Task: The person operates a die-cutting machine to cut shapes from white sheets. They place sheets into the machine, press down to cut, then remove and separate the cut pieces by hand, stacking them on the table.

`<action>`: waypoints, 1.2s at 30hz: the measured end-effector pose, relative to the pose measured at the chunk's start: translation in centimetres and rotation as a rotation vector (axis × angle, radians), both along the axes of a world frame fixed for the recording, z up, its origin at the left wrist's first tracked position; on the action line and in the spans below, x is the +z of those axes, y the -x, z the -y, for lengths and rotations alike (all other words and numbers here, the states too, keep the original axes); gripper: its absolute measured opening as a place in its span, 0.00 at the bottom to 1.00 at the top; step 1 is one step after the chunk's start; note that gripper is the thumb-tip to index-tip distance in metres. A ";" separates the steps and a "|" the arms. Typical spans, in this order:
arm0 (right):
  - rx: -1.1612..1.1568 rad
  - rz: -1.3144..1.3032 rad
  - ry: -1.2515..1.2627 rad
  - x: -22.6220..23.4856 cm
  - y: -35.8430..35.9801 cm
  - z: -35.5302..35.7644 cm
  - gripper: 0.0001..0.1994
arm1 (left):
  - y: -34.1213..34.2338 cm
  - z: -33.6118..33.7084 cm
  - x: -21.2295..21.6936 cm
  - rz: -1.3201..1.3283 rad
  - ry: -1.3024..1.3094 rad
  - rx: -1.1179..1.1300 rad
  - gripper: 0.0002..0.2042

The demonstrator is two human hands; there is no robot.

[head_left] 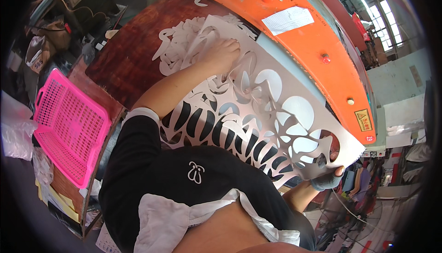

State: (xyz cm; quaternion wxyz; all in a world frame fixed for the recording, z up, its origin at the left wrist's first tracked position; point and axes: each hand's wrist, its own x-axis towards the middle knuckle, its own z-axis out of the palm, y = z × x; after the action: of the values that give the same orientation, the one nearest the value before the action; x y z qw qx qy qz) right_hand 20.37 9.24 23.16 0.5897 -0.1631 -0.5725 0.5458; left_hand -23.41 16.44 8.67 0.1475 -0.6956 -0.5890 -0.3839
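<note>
A wide, pale pinkish-grey sheet point(317, 99) full of curved cut-out holes lies in front of me and drapes toward my body. My left hand point(223, 56) is over its far left part, fingers bent and pressed together; whatever they hold is hidden. Beside that hand, loose curved cut pieces point(171, 53) are heaped on the dark red-brown table point(122, 53). My right hand point(328, 179), in a grey glove with bare fingertips, pinches the sheet's near right corner. Dark curved gaps show through the sheet's near part.
A large orange machine point(299, 32) with buttons arches along the far side, above a pale bed. One stray cut piece point(200, 2) lies at the table's far end. A pink plastic basket point(71, 124) stands at the left, near plastic bags point(18, 133).
</note>
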 end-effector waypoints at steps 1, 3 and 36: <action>-0.010 -0.009 -0.004 0.0 0.2 0.1 0.26 | 0.0 0.0 0.2 -0.084 0.113 -0.015 0.14; -0.029 -0.027 -0.013 -0.1 0.4 0.2 0.26 | 0.0 -0.2 0.8 0.021 0.506 0.005 0.13; -0.067 0.008 0.016 -0.7 0.0 0.2 0.26 | -6.9 -2.1 3.0 0.089 0.158 -0.134 0.11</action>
State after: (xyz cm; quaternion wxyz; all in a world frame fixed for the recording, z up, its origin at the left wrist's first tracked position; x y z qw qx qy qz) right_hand 20.37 8.99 22.43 0.6039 -0.1891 -0.5647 0.5297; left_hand -16.49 18.58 11.69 0.0398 -0.7251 -0.5756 -0.3759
